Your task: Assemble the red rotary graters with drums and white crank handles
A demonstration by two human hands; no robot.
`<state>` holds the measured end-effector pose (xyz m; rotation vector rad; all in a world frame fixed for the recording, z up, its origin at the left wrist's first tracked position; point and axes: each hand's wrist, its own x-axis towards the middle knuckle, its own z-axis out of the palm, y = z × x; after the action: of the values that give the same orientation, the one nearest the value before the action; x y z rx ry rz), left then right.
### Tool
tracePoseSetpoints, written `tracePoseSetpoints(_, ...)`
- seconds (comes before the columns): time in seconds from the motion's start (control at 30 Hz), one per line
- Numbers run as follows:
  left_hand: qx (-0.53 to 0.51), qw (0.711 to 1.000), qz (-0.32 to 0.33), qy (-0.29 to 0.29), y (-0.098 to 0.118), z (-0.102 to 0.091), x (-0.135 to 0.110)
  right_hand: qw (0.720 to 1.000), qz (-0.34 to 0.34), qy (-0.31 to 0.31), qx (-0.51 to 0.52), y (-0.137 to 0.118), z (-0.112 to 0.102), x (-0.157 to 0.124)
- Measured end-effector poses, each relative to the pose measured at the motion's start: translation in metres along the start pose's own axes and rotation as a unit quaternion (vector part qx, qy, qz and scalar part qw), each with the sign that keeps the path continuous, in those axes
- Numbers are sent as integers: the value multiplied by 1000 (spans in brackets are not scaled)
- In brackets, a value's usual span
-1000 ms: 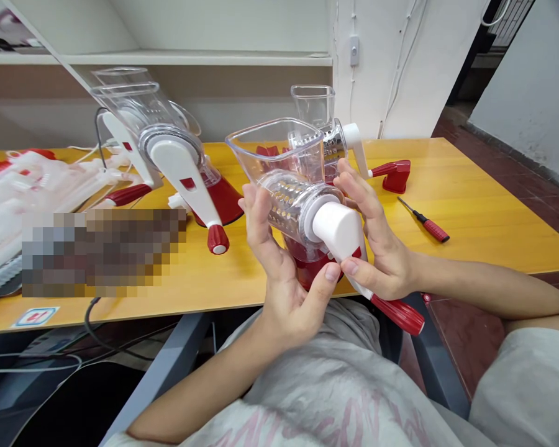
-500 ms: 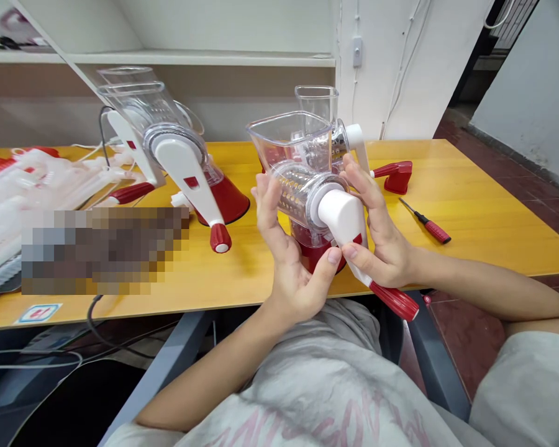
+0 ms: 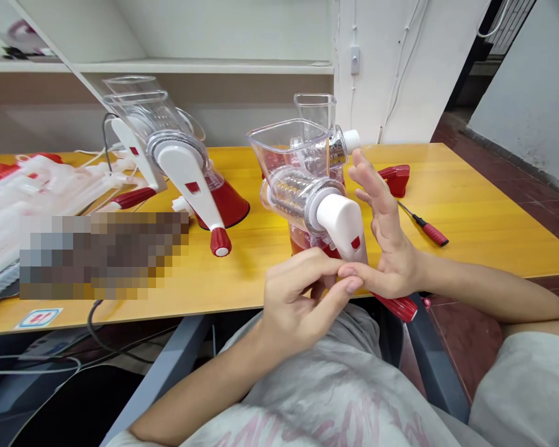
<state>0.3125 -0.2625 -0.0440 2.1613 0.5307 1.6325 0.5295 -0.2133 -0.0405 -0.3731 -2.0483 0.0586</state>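
Observation:
In front of me stands a rotary grater [image 3: 284, 186] with a clear hopper, a perforated metal drum, a white crank arm [image 3: 342, 217] and a red handle [image 3: 400, 307]. My left hand [image 3: 293, 298] is just below the drum, its thumb and forefinger pinched around the tip of my right thumb. My right hand [image 3: 394, 248] is beside the crank arm, with its fingers stretched upward and apart, holding nothing. Both hands partly hide the lower crank and the red base. Whether either hand touches the crank I cannot tell.
Another grater [image 3: 177, 149] with a red base stands left, and one more [image 3: 317, 136] is behind mine. A red part [image 3: 395, 180] and a screwdriver [image 3: 431, 230] lie right on the yellow table [image 3: 484, 205]. Plastic bags [image 3: 41, 192] lie at the left beside a blurred patch.
My left hand has left the drum's side and moved down to pinch my right thumb. The right fingers have come away from the drum and straightened. The grater stays in place.

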Motion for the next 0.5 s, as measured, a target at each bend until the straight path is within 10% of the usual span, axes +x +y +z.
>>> tracePoseSetpoints(0.5,-154,981,-117,-13,-3,8,-11,1000,-14,-13,5,0,4,1)
